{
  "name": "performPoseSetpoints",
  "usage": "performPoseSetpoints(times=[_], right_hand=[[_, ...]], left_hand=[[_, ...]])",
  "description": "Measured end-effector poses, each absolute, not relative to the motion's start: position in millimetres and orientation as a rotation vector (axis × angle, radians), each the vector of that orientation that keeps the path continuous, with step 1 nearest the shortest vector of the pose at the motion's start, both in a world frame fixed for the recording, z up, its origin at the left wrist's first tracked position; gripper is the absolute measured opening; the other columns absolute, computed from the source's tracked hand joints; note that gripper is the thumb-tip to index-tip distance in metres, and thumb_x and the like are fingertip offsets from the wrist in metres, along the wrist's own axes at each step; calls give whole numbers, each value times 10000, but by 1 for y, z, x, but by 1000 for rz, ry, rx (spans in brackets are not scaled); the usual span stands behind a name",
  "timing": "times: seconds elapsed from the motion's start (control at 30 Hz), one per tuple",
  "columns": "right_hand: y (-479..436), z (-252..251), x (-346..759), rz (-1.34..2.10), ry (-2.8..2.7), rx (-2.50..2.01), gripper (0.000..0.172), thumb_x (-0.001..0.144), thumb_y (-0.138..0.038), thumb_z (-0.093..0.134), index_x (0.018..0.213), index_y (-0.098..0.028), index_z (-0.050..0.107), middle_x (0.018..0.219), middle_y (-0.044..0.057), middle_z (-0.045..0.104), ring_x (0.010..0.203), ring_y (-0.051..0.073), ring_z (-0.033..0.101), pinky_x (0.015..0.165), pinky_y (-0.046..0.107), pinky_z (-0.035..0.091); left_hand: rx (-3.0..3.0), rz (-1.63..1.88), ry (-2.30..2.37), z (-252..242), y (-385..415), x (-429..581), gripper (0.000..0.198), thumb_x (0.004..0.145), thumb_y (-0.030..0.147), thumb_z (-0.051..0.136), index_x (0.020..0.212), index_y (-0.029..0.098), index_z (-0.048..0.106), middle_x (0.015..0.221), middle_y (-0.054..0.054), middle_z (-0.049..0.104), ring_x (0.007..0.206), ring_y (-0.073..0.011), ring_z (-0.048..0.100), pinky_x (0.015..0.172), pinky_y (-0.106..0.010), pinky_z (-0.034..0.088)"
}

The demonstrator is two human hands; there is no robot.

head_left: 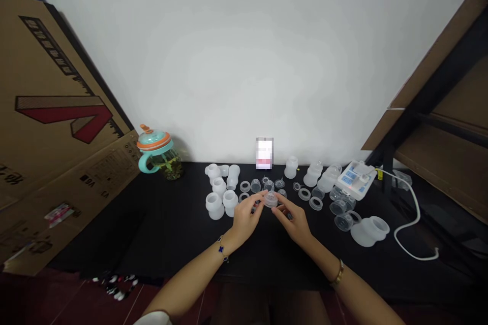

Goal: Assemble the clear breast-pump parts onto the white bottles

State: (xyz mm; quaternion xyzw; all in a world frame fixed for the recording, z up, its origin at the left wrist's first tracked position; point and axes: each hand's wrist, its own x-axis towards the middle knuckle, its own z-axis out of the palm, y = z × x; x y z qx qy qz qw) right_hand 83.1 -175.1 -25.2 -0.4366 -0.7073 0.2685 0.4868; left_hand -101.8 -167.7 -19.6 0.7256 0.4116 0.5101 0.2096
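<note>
Between my two hands, above the front part of the black table, is a clear baby bottle nipple [271, 199] that seems to sit in a collar ring. Fingertips of my left hand [246, 217] pinch it from the left, and those of my right hand [295, 221] from the right. Just beyond my hands lie loose collar rings [304, 194], nipples [279, 183] and clear caps [255, 185]. White bottle bodies [215, 206] stand in a group to the left. Some small parts under my fingers are partly hidden.
A teal-handled jug [155, 156] stands at the back left beside a large cardboard box [57, 111]. A lit phone [264, 154] leans on the wall. At right are more bottles [313, 174], a power strip [356, 179] with a white cable [417, 203], and a tipped bottle [368, 232].
</note>
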Motion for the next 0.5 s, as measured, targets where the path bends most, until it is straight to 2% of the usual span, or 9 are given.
performPoseSetpoints(times=[0.2,0.37,0.5], right_hand=[[-176,-19,83,602,-1689,-1055,379,926,-415,625,1249,-222,668,914,53,748,686,179,677,574,282,567],[-175,-23,83,635,-1668,-1081,400,933,-418,606,1271,-209,647,903,49,745,666,171,677,576,279,566],[-174,-27,82,670,-1667,-1081,427,906,-416,641,1281,-211,637,1076,82,738,689,168,681,549,269,561]], left_hand=[[2017,1374,1137,-21,-167,-100,74,955,201,539,932,232,603,1236,-52,726,1061,-208,713,773,-324,595],[2061,1381,1147,-22,-167,-101,73,956,205,550,957,227,620,1200,-59,738,1014,-203,717,776,-319,591],[2096,1405,1138,-21,-167,-102,110,964,172,533,964,227,627,1200,-50,739,1027,-195,710,793,-310,589]])
